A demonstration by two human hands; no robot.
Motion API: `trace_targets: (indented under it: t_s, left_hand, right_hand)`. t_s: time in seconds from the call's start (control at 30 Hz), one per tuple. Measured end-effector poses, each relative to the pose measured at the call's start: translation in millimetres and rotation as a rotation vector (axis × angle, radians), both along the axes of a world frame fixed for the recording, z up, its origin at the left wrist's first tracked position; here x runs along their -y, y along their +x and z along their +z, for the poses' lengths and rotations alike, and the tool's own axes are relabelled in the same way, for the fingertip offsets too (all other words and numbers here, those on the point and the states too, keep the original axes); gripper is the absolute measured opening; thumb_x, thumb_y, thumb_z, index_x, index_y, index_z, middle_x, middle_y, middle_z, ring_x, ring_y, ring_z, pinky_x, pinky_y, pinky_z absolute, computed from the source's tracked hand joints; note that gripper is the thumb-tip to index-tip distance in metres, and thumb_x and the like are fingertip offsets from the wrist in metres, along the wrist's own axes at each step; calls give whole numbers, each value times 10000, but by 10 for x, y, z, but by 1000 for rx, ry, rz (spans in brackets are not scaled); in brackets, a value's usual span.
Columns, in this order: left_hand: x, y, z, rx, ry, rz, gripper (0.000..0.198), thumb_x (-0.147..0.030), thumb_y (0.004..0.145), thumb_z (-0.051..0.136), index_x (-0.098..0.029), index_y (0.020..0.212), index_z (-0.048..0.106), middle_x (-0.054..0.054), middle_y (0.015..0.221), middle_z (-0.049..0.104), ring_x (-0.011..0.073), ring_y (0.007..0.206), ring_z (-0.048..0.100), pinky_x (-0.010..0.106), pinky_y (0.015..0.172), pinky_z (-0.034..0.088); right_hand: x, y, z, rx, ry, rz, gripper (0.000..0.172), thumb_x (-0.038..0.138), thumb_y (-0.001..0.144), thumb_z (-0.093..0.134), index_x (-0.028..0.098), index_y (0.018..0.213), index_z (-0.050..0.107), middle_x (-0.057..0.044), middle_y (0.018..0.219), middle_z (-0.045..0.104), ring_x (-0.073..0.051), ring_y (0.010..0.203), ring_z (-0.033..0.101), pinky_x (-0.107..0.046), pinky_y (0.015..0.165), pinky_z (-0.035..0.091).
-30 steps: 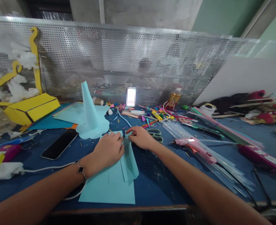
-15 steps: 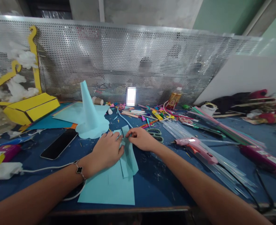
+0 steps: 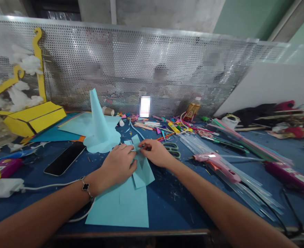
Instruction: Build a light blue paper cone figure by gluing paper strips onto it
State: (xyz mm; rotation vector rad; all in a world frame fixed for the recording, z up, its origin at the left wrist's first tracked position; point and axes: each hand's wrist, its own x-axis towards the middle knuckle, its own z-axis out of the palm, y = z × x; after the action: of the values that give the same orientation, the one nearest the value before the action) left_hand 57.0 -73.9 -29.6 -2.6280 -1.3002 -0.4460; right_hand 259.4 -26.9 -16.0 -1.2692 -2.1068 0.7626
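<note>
A light blue paper sheet point(image 3: 118, 210) lies flat near the table's front edge. Over its right part sits a narrower folded piece of light blue paper point(image 3: 142, 174), tilted slightly, with a crease along it. Bent over the left edge of this folded paper, my left hand point(image 3: 119, 162) holds it with fingertips and thumb. My right hand point(image 3: 155, 153) pinches its upper right side, fingers curled in. Just behind my left hand, a light blue paper cone point(image 3: 98, 120) stands upright on a scalloped base.
A black phone point(image 3: 65, 158) lies left of my hands. Green-handled scissors point(image 3: 173, 150) are close to my right hand. Farther right, a pink glue gun point(image 3: 216, 165) rests on clear glue sticks point(image 3: 244, 186). A yellow paper box point(image 3: 35, 119) stands at the left; paper scraps and pens lie behind.
The folded paper has shifted slightly away from me and turned, its lower end swinging right. Both hands stay on it, nearly in place.
</note>
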Motion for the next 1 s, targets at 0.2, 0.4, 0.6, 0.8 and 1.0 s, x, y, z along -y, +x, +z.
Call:
trace_targets:
  t_s: [0.2,0.4,0.6,0.8,1.0]
  left_hand:
    - [30,31,3,-36,-38,-16,266,-261,1014,493,-154,1062,732,109,1064,719,301,1013,661,483,924,497]
    - [62,41,4,-74,-10,4,289,-257,1026,465,-148,1107,721,116,1092,716,309,999,654,498,898,498]
    - [33,9,-34,2,27,37,307,-287,985,555,-116,1203,688,165,1271,672,368,1171,602,532,964,498]
    - [44,14,-33,37,22,-105,211,-206,984,537,-166,995,744,109,1074,745,280,1037,680,457,948,514]
    - [72,35,-40,-11,68,-68,246,-238,1009,519,-175,1012,756,92,970,775,276,940,712,453,863,520]
  right_hand:
    - [-45,23,-57,45,-18,3,181,143,797,653,167,951,746,30,635,647,-136,590,564,-250,589,381]
    - [-29,60,-23,39,-44,12,174,158,816,640,159,953,747,53,552,569,-126,528,505,-248,528,334]
    - [41,35,36,29,-30,54,249,308,884,678,174,1086,736,27,678,659,-130,607,564,-244,595,401]
    - [3,50,1,63,-2,24,280,112,790,644,163,1045,747,15,723,682,-140,670,608,-245,633,410]
    - [-3,92,41,112,-25,27,234,97,764,641,156,951,769,31,634,633,-134,603,567,-248,594,378]
